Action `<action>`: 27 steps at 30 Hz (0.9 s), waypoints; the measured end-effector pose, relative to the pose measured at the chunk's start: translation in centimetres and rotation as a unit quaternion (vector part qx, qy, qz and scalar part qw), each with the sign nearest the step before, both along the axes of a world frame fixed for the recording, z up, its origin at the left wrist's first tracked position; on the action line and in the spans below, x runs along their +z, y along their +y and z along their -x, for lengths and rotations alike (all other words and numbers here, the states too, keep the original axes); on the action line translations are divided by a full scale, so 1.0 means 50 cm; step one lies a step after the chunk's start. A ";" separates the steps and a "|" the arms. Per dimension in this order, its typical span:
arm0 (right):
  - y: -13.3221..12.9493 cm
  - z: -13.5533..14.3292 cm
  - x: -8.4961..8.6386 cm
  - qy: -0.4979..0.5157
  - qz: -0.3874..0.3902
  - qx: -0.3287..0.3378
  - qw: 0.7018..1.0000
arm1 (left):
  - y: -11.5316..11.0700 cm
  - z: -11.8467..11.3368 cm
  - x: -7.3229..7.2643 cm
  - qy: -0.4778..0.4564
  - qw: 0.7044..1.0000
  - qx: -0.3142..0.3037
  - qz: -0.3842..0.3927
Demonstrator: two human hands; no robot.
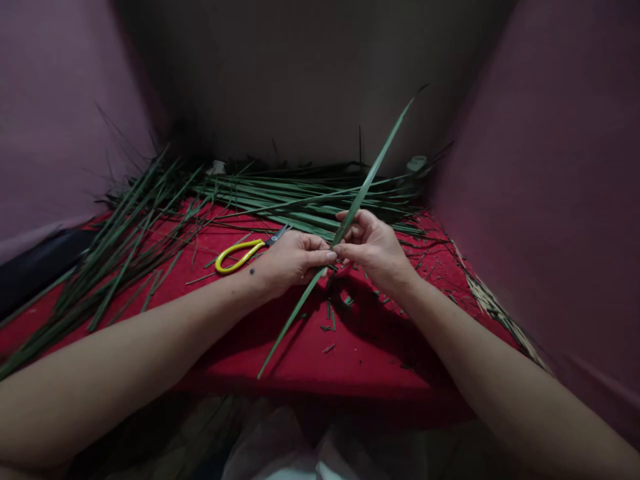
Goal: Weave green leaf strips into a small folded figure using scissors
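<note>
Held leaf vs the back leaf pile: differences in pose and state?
The held leaf is a single strip pinched in the left hand and right hand; the back leaf pile is many strips.
The held leaf slants from lower left to upper right in view; strips in the back leaf pile run mostly crosswise.
The held leaf is raised over the red cloth; the back leaf pile lies on it.
Shared: green, long, narrow.

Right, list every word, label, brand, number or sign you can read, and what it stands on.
No text can be read anywhere.
Yellow-handled metal scissors: no marking can be made out.
Small pale-green object at the back right: too dim and blurred to tell whether it bears print.
</note>
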State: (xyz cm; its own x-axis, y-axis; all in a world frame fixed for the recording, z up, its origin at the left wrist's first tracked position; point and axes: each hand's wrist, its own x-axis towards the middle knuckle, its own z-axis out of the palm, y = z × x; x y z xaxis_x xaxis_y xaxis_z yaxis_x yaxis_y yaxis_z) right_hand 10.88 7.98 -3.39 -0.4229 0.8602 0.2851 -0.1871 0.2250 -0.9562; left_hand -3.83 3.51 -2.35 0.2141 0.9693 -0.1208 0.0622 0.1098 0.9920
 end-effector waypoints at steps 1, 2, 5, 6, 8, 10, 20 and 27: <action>-0.001 0.001 0.001 0.002 -0.009 -0.012 1.000 | 0.000 0.000 0.001 0.000 1.000 0.002 0.001; -0.002 0.002 0.003 0.003 -0.018 -0.024 1.000 | 0.000 0.000 0.001 0.002 1.000 0.002 0.004; -0.005 0.003 0.006 0.005 -0.042 -0.054 0.998 | -0.002 0.000 0.003 0.000 1.000 -0.001 0.016; -0.005 0.002 0.006 0.005 -0.049 -0.057 0.997 | -0.003 0.000 0.004 -0.002 1.000 -0.002 0.018; -0.006 0.001 0.004 0.003 -0.050 -0.046 0.998 | -0.003 0.001 0.004 -0.008 1.000 -0.005 0.016; -0.006 0.000 -0.001 -0.005 -0.036 -0.022 0.999 | -0.004 0.003 0.003 -0.011 1.000 -0.009 0.009; 0.010 -0.011 0.003 0.009 -0.039 -0.065 0.997 | -0.004 0.005 0.005 0.040 0.999 -0.022 0.003; 0.006 -0.004 -0.003 -0.012 -0.023 -0.048 0.999 | 0.003 0.010 -0.009 0.023 1.000 -0.014 -0.008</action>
State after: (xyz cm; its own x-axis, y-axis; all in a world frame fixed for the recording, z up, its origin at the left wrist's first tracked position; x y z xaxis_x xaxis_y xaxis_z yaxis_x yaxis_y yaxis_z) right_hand 11.09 8.29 -3.54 -0.3463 0.8830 0.3168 -0.1402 0.2852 -0.9482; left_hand -4.35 3.64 -2.78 0.2349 0.9652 -0.1151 0.1104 0.0912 0.9897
